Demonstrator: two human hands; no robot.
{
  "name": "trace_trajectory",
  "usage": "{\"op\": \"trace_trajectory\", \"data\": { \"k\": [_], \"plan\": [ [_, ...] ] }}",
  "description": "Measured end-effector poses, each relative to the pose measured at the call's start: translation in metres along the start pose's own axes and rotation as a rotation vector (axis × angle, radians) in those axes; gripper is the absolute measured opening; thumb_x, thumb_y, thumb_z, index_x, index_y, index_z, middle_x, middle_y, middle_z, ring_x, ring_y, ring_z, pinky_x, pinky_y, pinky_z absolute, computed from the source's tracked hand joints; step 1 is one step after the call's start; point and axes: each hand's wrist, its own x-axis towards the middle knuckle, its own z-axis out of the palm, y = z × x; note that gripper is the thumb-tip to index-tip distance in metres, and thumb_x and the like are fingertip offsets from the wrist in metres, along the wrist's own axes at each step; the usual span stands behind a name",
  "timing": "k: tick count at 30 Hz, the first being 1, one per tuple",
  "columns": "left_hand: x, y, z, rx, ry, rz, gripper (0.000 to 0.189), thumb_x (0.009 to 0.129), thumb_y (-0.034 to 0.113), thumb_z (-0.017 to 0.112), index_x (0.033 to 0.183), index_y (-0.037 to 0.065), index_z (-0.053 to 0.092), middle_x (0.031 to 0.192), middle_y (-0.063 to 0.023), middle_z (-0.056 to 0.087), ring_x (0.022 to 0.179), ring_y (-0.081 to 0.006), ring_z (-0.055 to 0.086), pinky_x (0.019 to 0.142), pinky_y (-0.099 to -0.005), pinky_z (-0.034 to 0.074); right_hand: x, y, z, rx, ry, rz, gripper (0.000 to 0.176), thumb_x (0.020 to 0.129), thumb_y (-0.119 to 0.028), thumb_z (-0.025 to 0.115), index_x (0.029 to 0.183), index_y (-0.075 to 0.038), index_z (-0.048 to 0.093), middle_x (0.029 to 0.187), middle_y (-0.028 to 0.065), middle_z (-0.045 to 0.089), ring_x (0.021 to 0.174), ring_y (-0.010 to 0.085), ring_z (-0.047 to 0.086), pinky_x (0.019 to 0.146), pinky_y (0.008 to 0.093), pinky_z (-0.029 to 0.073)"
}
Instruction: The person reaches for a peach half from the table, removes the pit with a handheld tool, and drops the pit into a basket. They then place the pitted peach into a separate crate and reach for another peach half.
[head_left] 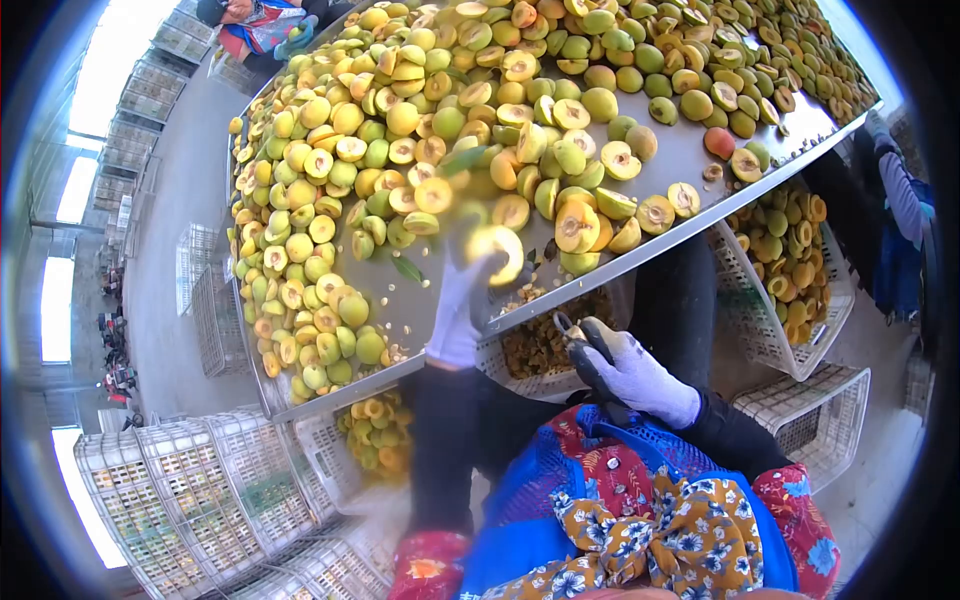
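My left hand [458,305], in a pale glove, reaches over the front of a metal table [385,290]. Motion smears its fingers, which are closed on a bright yellow peach half [497,254]. My right hand [640,375], gloved with dark fingertips, is near the table's front edge. Its fingers wrap round a small metal pitting tool [562,322]; only the tip shows. Many halved, yellow-green peaches [400,120] are heaped across the table, some with pits in them. A green leaf [406,267] and small bits lie near my left hand.
Under the table edge is a crate of pits and scraps [550,345]. A white crate [775,285] of peach halves stands right, above another crate [815,415]. Stacked crates [200,490] stand left. Co-workers [265,30] are at the far left and right [900,190].
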Motion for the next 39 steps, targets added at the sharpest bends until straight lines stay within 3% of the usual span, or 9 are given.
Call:
{"op": "trace_trajectory", "data": {
  "k": [5, 9, 12, 15, 18, 21, 25, 32, 39],
  "plan": [
    [-0.059, -0.041, -0.011, -0.167, -0.116, -0.022, 0.051, 0.098, 0.038, 0.053, 0.135, 0.006, 0.040, 0.120, -0.0222, 0.057, 0.109, -0.0354, 0.062, 0.091, -0.0465, 0.055, 0.016, -0.020, 0.016, -0.287, 0.116, -0.082, 0.023, 0.097, -0.019, 0.056, 0.103, 0.001, 0.048, 0.066, 0.0208, 0.059, 0.063, 0.0411, 0.062, 0.055, 0.0504, 0.046],
    [-0.086, -0.043, 0.011, -0.599, -0.034, -0.215, 0.036, 0.100, 0.030, 0.055, 0.126, 0.006, 0.047, 0.124, -0.0186, 0.057, 0.111, -0.0289, 0.061, 0.091, -0.0428, 0.055, 0.007, -0.013, 0.026, -0.350, 0.099, -0.075, 0.028, 0.097, -0.023, 0.057, 0.104, 0.001, 0.045, 0.063, 0.0222, 0.057, 0.060, 0.0417, 0.061, 0.051, 0.0510, 0.046],
    [-0.099, -0.054, 0.009, 0.449, 0.069, 0.239, 0.031, 0.100, 0.022, 0.053, 0.120, 0.000, 0.046, 0.121, -0.0206, 0.057, 0.107, -0.0269, 0.063, 0.085, -0.0384, 0.057, 0.001, -0.015, 0.034, -0.301, 0.087, -0.016, 0.028, 0.097, -0.024, 0.056, 0.103, 0.002, 0.046, 0.062, 0.0224, 0.057, 0.059, 0.0417, 0.061, 0.051, 0.0512, 0.046],
    [-0.104, -0.067, 0.012, 0.872, 0.122, 0.545, 0.031, 0.101, 0.019, 0.050, 0.121, -0.004, 0.043, 0.119, -0.0207, 0.056, 0.104, -0.0283, 0.064, 0.085, -0.0382, 0.057, -0.002, -0.010, 0.045, -0.260, 0.118, 0.040, 0.026, 0.097, -0.023, 0.054, 0.100, 0.001, 0.048, 0.063, 0.0219, 0.057, 0.056, 0.0423, 0.059, 0.050, 0.0493, 0.046],
    [-0.106, -0.072, 0.026, -0.120, 0.061, 0.258, 0.035, 0.103, 0.027, 0.047, 0.128, 0.002, 0.041, 0.119, -0.0177, 0.053, 0.105, -0.0288, 0.063, 0.093, -0.0422, 0.055, 0.005, 0.007, 0.046, -0.436, 0.205, -0.507, 0.029, 0.099, -0.029, 0.054, 0.099, 0.000, 0.053, 0.060, 0.0131, 0.057, 0.048, 0.0300, 0.057, 0.045, 0.0388, 0.045],
    [-0.110, -0.079, 0.037, -0.090, 0.158, 0.382, 0.038, 0.104, 0.033, 0.045, 0.130, 0.005, 0.041, 0.121, -0.0155, 0.052, 0.108, -0.0285, 0.060, 0.096, -0.0446, 0.054, 0.002, -0.041, 0.025, 0.744, -0.180, 0.461, 0.035, 0.100, -0.037, 0.053, 0.098, -0.003, 0.057, 0.060, 0.0029, 0.054, 0.045, 0.0143, 0.051, 0.042, 0.0270, 0.040],
    [-0.117, -0.073, 0.044, 0.008, 0.124, 0.391, 0.038, 0.105, 0.035, 0.042, 0.130, 0.006, 0.042, 0.120, -0.0140, 0.052, 0.112, -0.0280, 0.058, 0.095, -0.0466, 0.054, 0.001, -0.024, 0.016, 1.156, -0.337, 0.561, 0.040, 0.099, -0.047, 0.054, 0.090, -0.008, 0.058, 0.061, -0.0015, 0.052, 0.045, 0.0062, 0.047, 0.040, 0.0205, 0.036],
    [-0.111, -0.080, 0.017, 0.086, 0.043, 0.140, 0.034, 0.106, 0.028, 0.043, 0.128, 0.003, 0.048, 0.115, -0.0134, 0.059, 0.096, -0.0238, 0.065, 0.083, -0.0345, 0.057, -0.006, -0.026, 0.016, 0.974, -0.239, 0.589, 0.038, 0.101, -0.044, 0.050, 0.096, -0.006, 0.055, 0.060, -0.0016, 0.045, 0.042, 0.0064, 0.040, 0.036, 0.0200, 0.031],
    [-0.115, -0.080, 0.028, -0.034, -0.169, 0.268, 0.041, 0.106, 0.037, 0.038, 0.126, 0.003, 0.045, 0.109, -0.0181, 0.062, 0.095, -0.0284, 0.067, 0.085, -0.0393, 0.057, -0.008, 0.011, 0.010, 1.973, -0.855, 0.776, 0.043, 0.102, -0.043, 0.045, 0.096, -0.002, 0.058, 0.055, -0.0009, 0.044, 0.036, 0.0066, 0.039, 0.033, 0.0198, 0.032]
  ]
}}
